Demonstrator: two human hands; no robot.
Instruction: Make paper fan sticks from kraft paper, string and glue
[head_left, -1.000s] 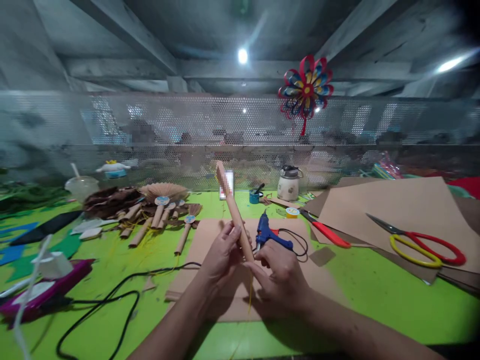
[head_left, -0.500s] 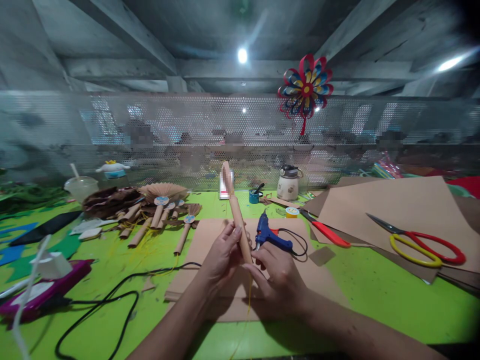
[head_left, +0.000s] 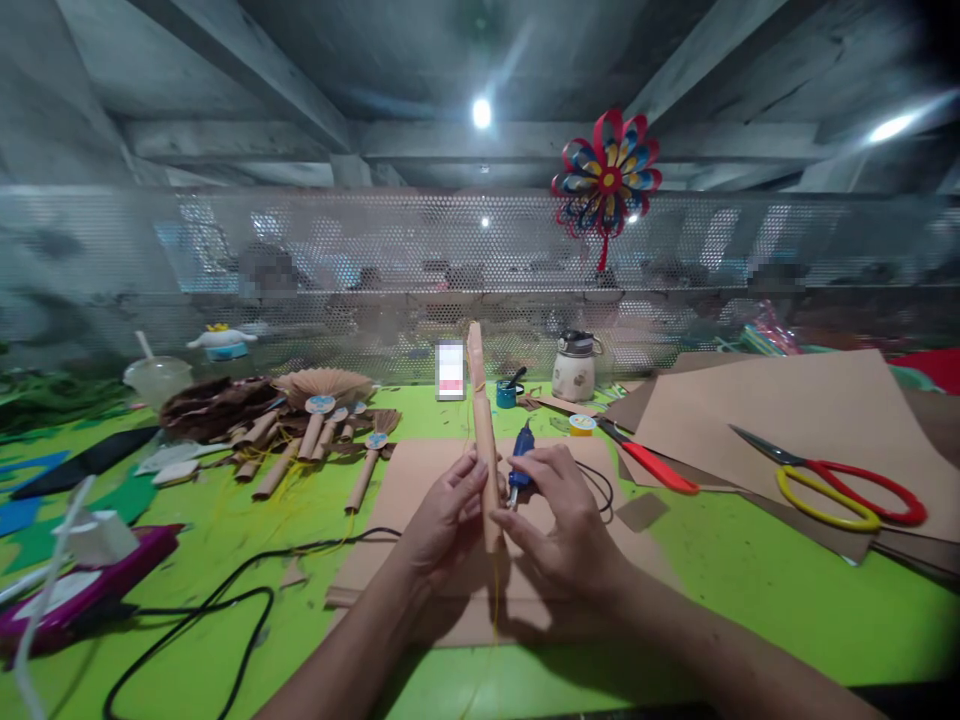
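In the middle of the head view I hold a brown paper fan [head_left: 486,430], seen edge-on, with a rolled tube for a handle. My left hand [head_left: 450,505] is closed on the tube from the left. Yellow thread [head_left: 496,590] hangs from the tube's lower end. My right hand [head_left: 559,510] is on the other side, its thumb and fingers spread apart; the thumb tip is at the tube, and whether it touches I cannot tell. Behind those fingers lies a blue glue gun [head_left: 523,450], partly hidden. Brown paper sheets [head_left: 412,470] lie beneath both hands.
Several finished-looking fans [head_left: 365,475] lie at the left near a purple power strip [head_left: 142,580] and black cable [head_left: 210,600]. Scissors [head_left: 832,490] rest on brown paper at the right, beside a red-handled cutting tool [head_left: 660,465]. A flask [head_left: 574,370] and a phone [head_left: 450,370] stand at the back.
The fan has turned more upright, its top moving slightly right. My right hand's fingers have opened from a pinch near the tube's lower end and risen, covering more of the glue gun.
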